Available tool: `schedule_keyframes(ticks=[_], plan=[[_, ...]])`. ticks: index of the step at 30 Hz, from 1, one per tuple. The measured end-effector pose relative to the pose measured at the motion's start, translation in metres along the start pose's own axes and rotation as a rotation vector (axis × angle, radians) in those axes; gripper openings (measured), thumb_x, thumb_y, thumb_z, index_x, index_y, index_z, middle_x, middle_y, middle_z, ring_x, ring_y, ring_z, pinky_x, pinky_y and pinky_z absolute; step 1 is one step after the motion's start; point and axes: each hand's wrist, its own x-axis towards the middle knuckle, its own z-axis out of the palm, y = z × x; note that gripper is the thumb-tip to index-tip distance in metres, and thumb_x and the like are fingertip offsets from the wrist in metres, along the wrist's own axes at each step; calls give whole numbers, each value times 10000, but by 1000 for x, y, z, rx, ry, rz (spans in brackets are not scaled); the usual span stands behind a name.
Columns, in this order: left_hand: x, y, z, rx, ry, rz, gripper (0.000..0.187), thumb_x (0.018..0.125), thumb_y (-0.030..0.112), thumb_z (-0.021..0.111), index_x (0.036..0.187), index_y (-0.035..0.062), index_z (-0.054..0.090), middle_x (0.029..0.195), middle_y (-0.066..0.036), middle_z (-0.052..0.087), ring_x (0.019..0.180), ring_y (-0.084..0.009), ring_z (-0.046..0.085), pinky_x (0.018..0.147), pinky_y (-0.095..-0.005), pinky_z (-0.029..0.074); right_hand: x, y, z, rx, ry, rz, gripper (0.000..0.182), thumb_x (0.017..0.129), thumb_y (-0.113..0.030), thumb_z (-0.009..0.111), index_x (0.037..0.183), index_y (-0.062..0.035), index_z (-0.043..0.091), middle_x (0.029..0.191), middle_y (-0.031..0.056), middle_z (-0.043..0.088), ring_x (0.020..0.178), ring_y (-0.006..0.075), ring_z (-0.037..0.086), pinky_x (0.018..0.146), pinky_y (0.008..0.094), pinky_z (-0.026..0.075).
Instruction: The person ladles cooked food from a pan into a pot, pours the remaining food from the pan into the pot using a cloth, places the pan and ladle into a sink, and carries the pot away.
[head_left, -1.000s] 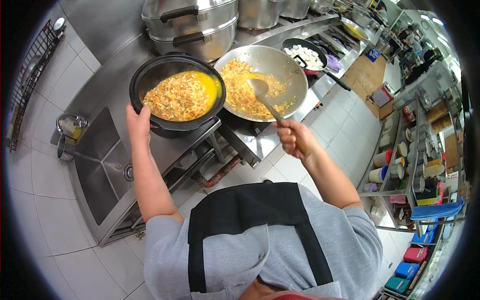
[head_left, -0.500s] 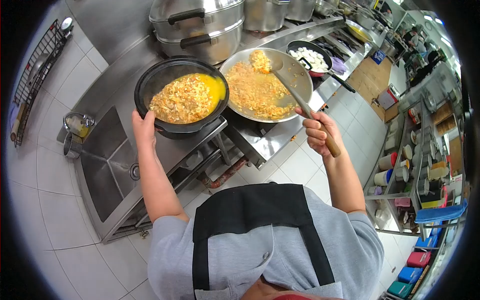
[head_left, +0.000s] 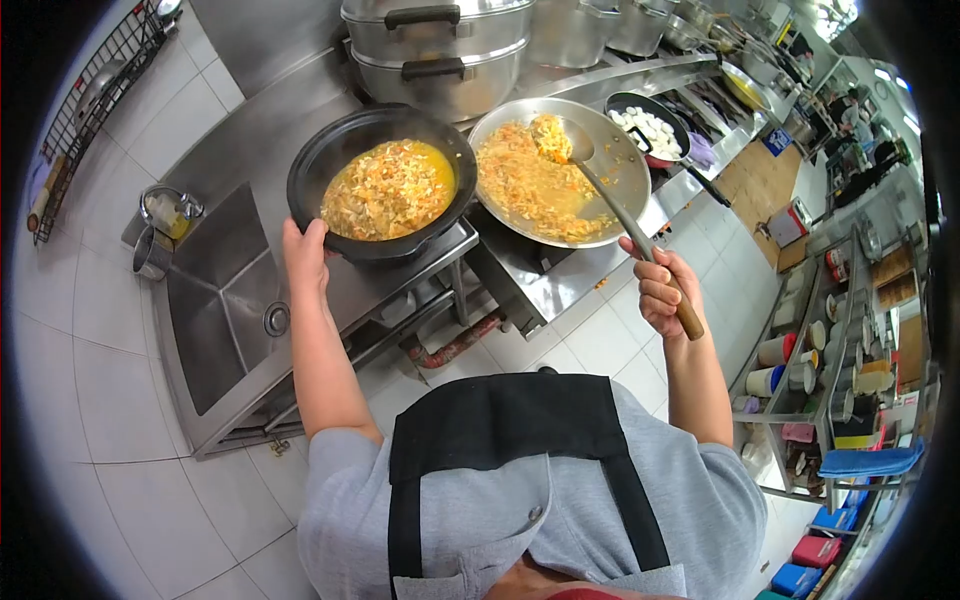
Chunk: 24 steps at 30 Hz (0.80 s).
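My left hand (head_left: 306, 256) grips the near-left rim of a black pot (head_left: 303, 180), thumb over the edge. Chunky orange-yellow food (head_left: 385, 192) in thin yellow liquid fills the pot. My right hand (head_left: 663, 292) is closed around the wooden handle of a long metal ladle (head_left: 612, 194). The ladle's bowl sits over the far side of a wide steel pan (head_left: 628, 178), with a heap of the same food (head_left: 550, 138) at it. More of this shredded food (head_left: 515, 185) lies across the pan's left and near parts.
Behind stands a large steel steamer (head_left: 440, 70) with black handles. To the right, a black frying pan (head_left: 690, 140) holds white pieces (head_left: 648, 130). A sink (head_left: 225, 320) is at left, shelves (head_left: 800, 400) at right. People (head_left: 855, 115) are in the far background.
The camera view has shifted, moving the scene rightward. The pot sits more level, and its yellow liquid no longer pools so plainly at the right side. Both hands keep their holds.
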Motion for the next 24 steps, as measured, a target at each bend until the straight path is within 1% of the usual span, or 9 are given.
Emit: schedule_keyframes(ticks=[5,9,12,13,16,18,19,22,24], plan=[[3,9,10,28,-41,53,333,779,68,517,1101,-1,464,867,-86,595,575,-147,586,402,-257,471,-26,11,28,-114,-38,-16,456,921,-137,384,1335,45,324,576,-3,384,329,50,357,263,195,299],[2,16,21,25,-25,39,266,767,62,520,1026,11,486,826,-57,576,559,-120,548,414,-253,440,-43,22,57,-316,-53,-8,491,890,-131,436,1335,48,335,542,-5,361,296,59,313,249,200,287],[5,14,19,21,-15,31,280,769,63,520,1040,5,480,830,-69,583,553,-131,556,401,-254,441,-40,32,71,-625,-9,30,488,866,-114,472,1318,44,381,550,-4,359,314,54,325,260,195,295],[4,13,17,32,-15,31,290,772,61,517,1053,-1,478,841,-82,590,559,-145,572,399,-259,458,-34,39,72,-750,32,12,523,839,-84,486,1326,64,365,534,-5,340,335,48,343,264,194,263],[4,7,9,-4,-19,-1,286,770,55,514,1048,-5,483,853,-98,598,570,-166,590,399,-270,477,-17,59,82,-1273,100,65,531,824,-59,543,1335,-5,408,594,10,448,388,61,393,334,206,331],[4,0,2,-20,-7,-29,276,766,54,515,1035,-1,489,849,-94,596,575,-169,589,406,-277,479,-4,69,72,-1763,11,-88,552,826,-118,587,1343,-51,407,700,76,581,538,183,567,522,339,485],[5,-4,-3,-14,8,-38,273,764,56,517,1030,1,491,844,-89,592,577,-169,586,411,-282,481,4,72,58,-1900,-19,-155,572,827,-128,590,1361,-82,390,774,120,630,642,215,608,642,359,498],[7,-19,-19,-19,37,-74,266,756,58,527,1016,12,495,826,-66,577,595,-163,575,450,-293,491,6,72,66,-2177,-31,-146,605,818,-117,595,1378,-90,368,773,158,627,635,202,601,638,339,498],[3,-26,-26,-54,63,-90,238,757,70,542,987,26,503,807,-40,564,597,-141,553,461,-277,456,9,73,63,-2156,-55,-182,599,834,-124,582,1385,-78,353,781,126,631,630,214,603,639,348,504]])
